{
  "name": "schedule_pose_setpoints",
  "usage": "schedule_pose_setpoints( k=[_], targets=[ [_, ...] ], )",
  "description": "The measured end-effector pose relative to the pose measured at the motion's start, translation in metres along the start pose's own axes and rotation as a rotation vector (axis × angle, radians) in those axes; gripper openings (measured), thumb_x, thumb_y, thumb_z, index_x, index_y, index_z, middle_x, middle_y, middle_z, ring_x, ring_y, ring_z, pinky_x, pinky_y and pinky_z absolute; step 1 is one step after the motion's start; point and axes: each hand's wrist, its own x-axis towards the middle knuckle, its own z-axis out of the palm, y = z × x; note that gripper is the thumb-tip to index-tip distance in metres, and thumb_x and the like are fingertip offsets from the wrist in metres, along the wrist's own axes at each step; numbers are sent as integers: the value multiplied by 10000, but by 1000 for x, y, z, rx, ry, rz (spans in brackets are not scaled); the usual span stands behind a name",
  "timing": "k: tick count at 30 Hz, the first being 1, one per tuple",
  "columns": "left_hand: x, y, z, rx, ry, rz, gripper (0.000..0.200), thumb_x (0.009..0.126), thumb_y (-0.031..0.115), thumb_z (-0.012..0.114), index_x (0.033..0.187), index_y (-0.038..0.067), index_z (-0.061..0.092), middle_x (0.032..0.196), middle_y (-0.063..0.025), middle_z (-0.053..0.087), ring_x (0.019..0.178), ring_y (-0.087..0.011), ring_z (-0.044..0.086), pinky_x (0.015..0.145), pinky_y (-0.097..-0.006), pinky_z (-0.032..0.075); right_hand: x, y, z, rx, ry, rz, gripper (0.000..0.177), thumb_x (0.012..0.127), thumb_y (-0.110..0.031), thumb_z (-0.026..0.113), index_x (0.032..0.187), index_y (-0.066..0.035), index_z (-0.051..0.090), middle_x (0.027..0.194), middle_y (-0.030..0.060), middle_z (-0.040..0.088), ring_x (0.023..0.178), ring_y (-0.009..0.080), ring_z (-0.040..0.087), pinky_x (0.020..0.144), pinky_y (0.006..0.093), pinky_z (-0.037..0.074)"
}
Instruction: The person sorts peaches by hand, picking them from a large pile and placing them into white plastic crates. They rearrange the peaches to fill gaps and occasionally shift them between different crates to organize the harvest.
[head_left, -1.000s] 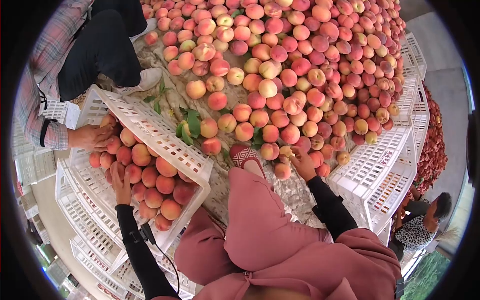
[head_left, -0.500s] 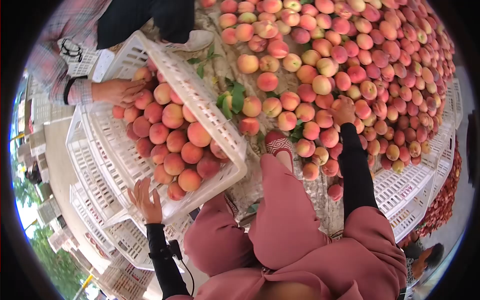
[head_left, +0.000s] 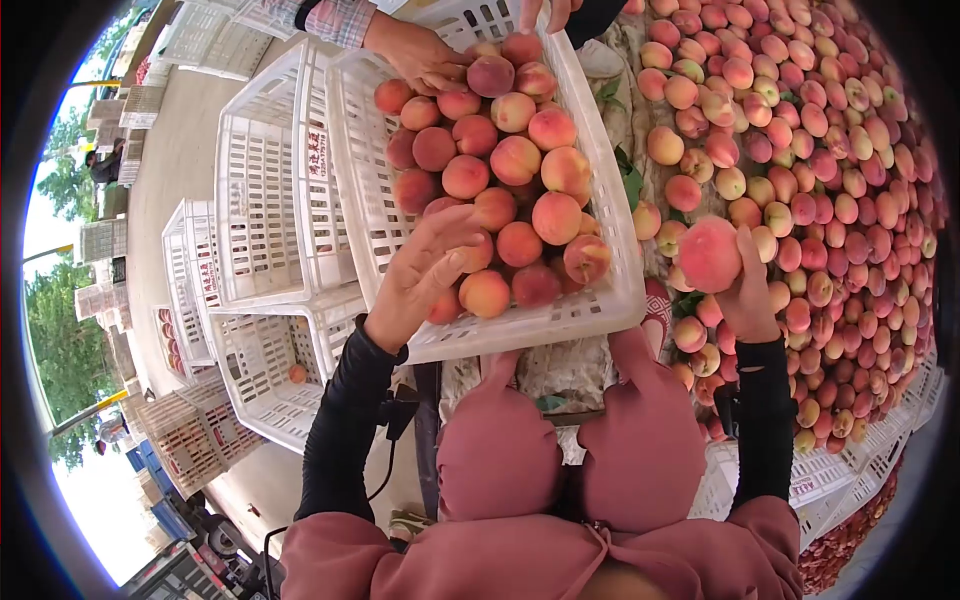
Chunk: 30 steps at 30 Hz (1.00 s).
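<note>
In my right hand (head_left: 752, 298) is a reddish-pink peach (head_left: 710, 253), raised above the peach pile (head_left: 840, 270) at the right. My left hand (head_left: 424, 272) reaches over the near left corner of a white plastic crate (head_left: 520, 338), its fingers extended over the peaches (head_left: 516, 160) there, with nothing gripped. The crate sits tilted in front of my knees, peaches gathered in its middle and right side. At its far end, a co-worker's hand (head_left: 415, 52) lies on the peaches, and that person's other hand (head_left: 548, 12) shows at the far rim.
Empty-looking white crates (head_left: 265, 190) stand at the left; a lower one (head_left: 270, 370) has a single peach inside. More white crates (head_left: 820, 475) border the pile at lower right. Stacked crates (head_left: 190, 430) and a vehicle (head_left: 215, 550) are farther left. Green leaves (head_left: 630, 180) lie beside the pile.
My right hand has come up from the pile with a peach. My left hand now reaches over the crate's peaches. The view has turned left, so crate and pile appear farther right.
</note>
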Motion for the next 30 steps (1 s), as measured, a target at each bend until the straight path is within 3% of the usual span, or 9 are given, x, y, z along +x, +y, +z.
schedule_pose_setpoints(
  k=[6,8,10,14,16,17,20,23,30],
  targets=[
    [7,10,37,-476,-277,18,592,1021,300,548,1510,79,299,1481,-114,414,1332,-240,463,1059,-373,427,0,-7,140,-279,-667,289,590,1056,-426,402,1526,-88,289,1424,105,466,1206,203,569,911,338,507],
    [-1,0,31,-774,-123,-353,576,1020,337,543,1501,109,324,1435,-113,451,1302,-222,490,1023,-375,468,0,-7,154,-540,-793,257,607,1053,-404,430,1526,-50,290,1468,123,440,1213,214,577,880,328,503],
    [-8,-22,20,-779,-92,-398,602,991,362,586,1489,126,342,1398,-113,469,1264,-218,523,989,-363,498,5,-9,146,-522,-845,298,610,1046,-384,455,1525,-45,288,1464,132,454,1192,205,587,888,321,492],
    [-19,-45,-10,-280,-80,-258,721,863,384,742,1426,106,388,1348,-125,505,1204,-250,567,972,-369,507,-1,-17,89,-391,-559,116,532,1035,-355,468,1458,-42,389,1354,111,561,1125,161,586,973,314,442],
    [-26,-53,-26,456,-91,2,752,803,361,787,1394,95,406,1280,-173,557,1196,-316,576,988,-400,489,-12,-18,50,-341,-408,9,515,1038,-358,463,1435,-35,408,1343,111,563,1101,155,585,949,309,454],
    [-31,-43,-29,496,-117,-176,725,764,344,796,1352,101,448,1179,-198,601,1118,-381,593,978,-444,474,-20,-18,32,-334,-405,10,515,1038,-358,463,1435,-35,408,1343,111,563,1101,155,585,949,309,454],
    [-34,-37,-44,895,-305,-152,660,743,351,793,1293,122,510,1110,-181,628,1033,-393,601,963,-455,461,-45,-10,-22,-318,-123,11,528,1035,-369,466,1435,-28,406,1320,103,570,1091,154,581,933,300,461],
    [-34,-52,-54,970,-395,82,528,770,313,745,1231,131,565,1066,-138,644,975,-357,613,963,-456,445,-65,9,-62,-243,7,50,504,1042,-354,463,1428,-32,419,1291,92,577,1075,147,579,916,289,466],
    [-20,-45,-61,994,-494,208,377,848,237,640,1199,114,581,997,-102,664,994,-334,614,945,-473,441,-83,44,-114,-220,148,120,469,1042,-342,467,1417,-62,451,1296,96,583,1085,150,591,916,289,467]
  ],
)
